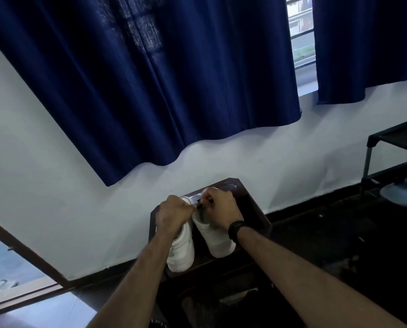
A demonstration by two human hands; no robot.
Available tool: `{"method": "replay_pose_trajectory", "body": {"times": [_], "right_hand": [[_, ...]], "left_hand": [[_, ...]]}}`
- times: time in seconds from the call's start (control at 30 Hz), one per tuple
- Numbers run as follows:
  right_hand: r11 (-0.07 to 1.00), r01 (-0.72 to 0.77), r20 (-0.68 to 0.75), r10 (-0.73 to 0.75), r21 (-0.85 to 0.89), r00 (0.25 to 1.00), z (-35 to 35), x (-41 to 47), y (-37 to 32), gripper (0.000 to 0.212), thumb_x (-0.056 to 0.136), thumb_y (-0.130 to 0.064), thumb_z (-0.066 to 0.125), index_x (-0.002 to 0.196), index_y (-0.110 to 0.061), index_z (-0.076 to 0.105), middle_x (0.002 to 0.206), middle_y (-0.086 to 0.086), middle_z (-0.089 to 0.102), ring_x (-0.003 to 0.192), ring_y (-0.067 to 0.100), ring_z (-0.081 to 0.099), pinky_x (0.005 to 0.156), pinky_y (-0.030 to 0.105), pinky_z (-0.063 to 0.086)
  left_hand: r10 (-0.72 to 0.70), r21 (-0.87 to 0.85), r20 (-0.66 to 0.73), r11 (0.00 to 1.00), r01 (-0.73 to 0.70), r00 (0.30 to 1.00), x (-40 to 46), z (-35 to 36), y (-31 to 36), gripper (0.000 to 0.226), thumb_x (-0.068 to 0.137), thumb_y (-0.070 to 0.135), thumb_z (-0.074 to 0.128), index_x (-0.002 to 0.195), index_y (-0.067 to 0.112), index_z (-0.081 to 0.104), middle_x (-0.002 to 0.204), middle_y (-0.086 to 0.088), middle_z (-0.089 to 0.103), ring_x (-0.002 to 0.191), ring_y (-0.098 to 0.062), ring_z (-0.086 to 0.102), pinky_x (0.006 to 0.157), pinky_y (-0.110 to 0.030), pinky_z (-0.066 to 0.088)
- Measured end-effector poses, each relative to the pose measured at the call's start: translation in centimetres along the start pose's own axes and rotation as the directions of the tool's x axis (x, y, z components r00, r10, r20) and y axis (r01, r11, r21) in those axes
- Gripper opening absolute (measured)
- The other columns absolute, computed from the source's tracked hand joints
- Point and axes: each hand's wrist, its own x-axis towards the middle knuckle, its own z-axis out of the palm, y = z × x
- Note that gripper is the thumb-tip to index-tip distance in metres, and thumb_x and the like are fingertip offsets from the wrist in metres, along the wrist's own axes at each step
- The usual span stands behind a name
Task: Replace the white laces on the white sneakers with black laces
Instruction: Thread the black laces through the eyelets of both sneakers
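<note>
Two white sneakers stand side by side on a small dark wooden table [256, 209] against the wall, heels toward me. The left sneaker [182, 249] lies under my left forearm; the right sneaker [215, 237] sits beside it. Both hands meet over the right sneaker's lacing area. My left hand [174, 214] has curled fingers pinching at the upper near the eyelets. My right hand [221, 205], with a black watch on its wrist, pinches a black lace [200, 205], of which only a short piece shows between the hands. The eyelets are hidden by my fingers.
A white wall rises behind the table, with dark blue curtains [174, 79] hanging above. A black shoe rack [391, 157] with grey footwear stands at the right. The floor is dark. A doorway or glass panel opens at the lower left.
</note>
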Motion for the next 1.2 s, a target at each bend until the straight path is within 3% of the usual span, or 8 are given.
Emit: {"method": "replay_pose_trajectory", "body": {"times": [0.17, 0.33, 0.5, 0.63, 0.8, 0.93, 1.03, 1.2], "right_hand": [[0.990, 0.028, -0.073, -0.038, -0.140, 0.997, 0.6, -0.5, 0.4, 0.008, 0.082, -0.010, 0.054, 0.080, -0.012, 0.061, 0.082, 0.006, 0.063, 0.080, 0.028, 0.057, 0.064, 0.029, 0.033], [0.975, 0.013, -0.087, -0.034, -0.223, 0.996, 0.9, -0.7, 0.7, 0.012, 0.086, -0.018, 0.054, 0.089, -0.019, 0.065, 0.087, 0.005, 0.065, 0.087, 0.029, 0.055, 0.061, 0.029, 0.037], [0.955, 0.002, -0.076, -0.026, -0.296, 0.997, 1.5, -0.6, 0.7, 0.020, 0.086, -0.030, 0.049, 0.093, -0.023, 0.067, 0.087, 0.004, 0.068, 0.090, 0.030, 0.057, 0.066, 0.032, 0.047], [0.947, 0.037, -0.073, -0.063, -0.319, 0.995, 1.2, -0.9, 0.3, 0.021, 0.089, -0.030, 0.050, 0.097, -0.024, 0.069, 0.091, 0.005, 0.069, 0.091, 0.028, 0.058, 0.066, 0.028, 0.035], [0.931, 0.044, -0.058, -0.070, -0.363, 0.996, 1.3, -1.0, 0.1, 0.024, 0.090, -0.030, 0.048, 0.101, -0.022, 0.068, 0.097, 0.007, 0.068, 0.095, 0.029, 0.058, 0.071, 0.031, 0.042], [0.921, 0.074, -0.070, -0.109, -0.382, 0.992, 1.6, -0.9, 0.0, 0.025, 0.087, -0.033, 0.049, 0.095, -0.019, 0.069, 0.089, 0.009, 0.069, 0.089, 0.031, 0.061, 0.076, 0.036, 0.048], [0.919, 0.094, -0.090, -0.138, -0.383, 0.986, 1.7, -1.1, 0.2, 0.025, 0.087, -0.032, 0.049, 0.093, -0.017, 0.069, 0.090, 0.011, 0.068, 0.091, 0.031, 0.060, 0.076, 0.037, 0.045], [0.913, 0.110, -0.085, -0.154, -0.392, 0.984, 1.8, -1.2, 0.5, 0.022, 0.086, -0.030, 0.050, 0.093, -0.017, 0.066, 0.092, 0.009, 0.068, 0.095, 0.030, 0.059, 0.070, 0.034, 0.041]], "left_hand": [[-0.079, -0.052, -0.076, 0.996, 0.075, 0.994, 0.1, -0.2, -0.3, 0.050, 0.045, 0.057, 0.072, 0.080, 0.021, 0.072, 0.080, 0.000, 0.070, 0.079, -0.022, 0.067, 0.079, -0.033, 0.055], [-0.121, -0.295, 0.060, 0.946, 0.134, 0.991, 1.0, 0.4, -1.5, 0.054, 0.038, 0.052, 0.080, 0.073, 0.012, 0.074, 0.075, -0.006, 0.072, 0.075, -0.024, 0.069, 0.069, -0.032, 0.054], [-0.128, -0.464, 0.167, 0.865, 0.193, 0.978, 1.2, 0.5, -2.1, 0.029, 0.044, 0.024, 0.078, 0.066, 0.005, 0.075, 0.073, -0.012, 0.069, 0.068, -0.021, 0.060, 0.071, -0.033, 0.052], [-0.098, -0.546, 0.216, 0.813, 0.203, 0.971, 0.9, 0.4, -2.2, 0.022, 0.062, 0.005, 0.083, 0.082, -0.002, 0.076, 0.078, -0.014, 0.068, 0.074, -0.021, 0.059, 0.075, -0.029, 0.050], [-0.045, -0.618, 0.222, 0.766, 0.176, 0.974, 0.6, 0.8, -2.0, 0.019, 0.076, -0.006, 0.076, 0.094, -0.008, 0.072, 0.093, -0.021, 0.071, 0.085, -0.025, 0.066, 0.077, -0.024, 0.056], [-0.053, -0.617, 0.251, 0.760, 0.202, 0.966, 1.0, 0.6, -2.2, 0.017, 0.072, 0.001, 0.081, 0.088, -0.004, 0.075, 0.095, -0.023, 0.072, 0.088, -0.029, 0.067, 0.090, -0.034, 0.054], [-0.086, -0.573, 0.304, 0.779, 0.254, 0.949, 1.7, 0.2, -2.3, 0.015, 0.077, 0.013, 0.080, 0.080, -0.002, 0.077, 0.093, -0.023, 0.073, 0.083, -0.028, 0.059, 0.079, -0.036, 0.050], [-0.092, -0.580, 0.276, 0.778, 0.242, 0.957, 1.3, 0.1, -1.8, 0.025, 0.059, 0.008, 0.089, 0.080, -0.001, 0.077, 0.091, -0.026, 0.073, 0.088, -0.036, 0.070, 0.092, -0.043, 0.054]]}}
